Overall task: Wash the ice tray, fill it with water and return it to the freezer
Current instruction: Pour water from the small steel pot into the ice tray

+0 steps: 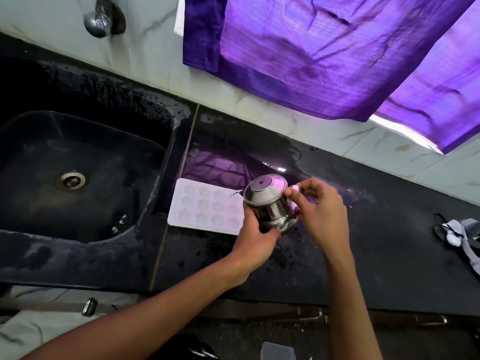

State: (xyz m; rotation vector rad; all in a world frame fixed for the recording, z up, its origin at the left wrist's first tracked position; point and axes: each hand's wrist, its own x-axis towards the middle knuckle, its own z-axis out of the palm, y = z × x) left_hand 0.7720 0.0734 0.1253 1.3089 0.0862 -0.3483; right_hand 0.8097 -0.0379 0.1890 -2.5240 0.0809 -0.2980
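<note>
Ice tray (205,206), white with star-shaped cells, is lying flat on the dark stone surface (376,229), just right of the black sink (78,165) and partly under the hands. Whether its cells are holding water cannot be told.

Both hands are holding a small steel vessel (267,201) over the tray's right end; it is tilting toward the tray, and a thin thread of liquid is showing at its left edge above the cells. Left hand (255,241) is gripping the vessel from below, fingers curled round its lower body and thumb across the base. Right hand (320,211) is pinching the vessel's upper rim with thumb and forefinger, the remaining fingers loosely bent behind.

Sink is sitting to the left with a metal drain (70,180) at its centre (the rim and nearby stone are looking wet and speckled). A metal tap (100,16) is projecting from the pale tiled wall (145,42) above it. Purple cloth (324,53) is hanging over the wall, casting a violet reflection onto the stone. A grey item with black cords (462,235) is lying at the far right.
</note>
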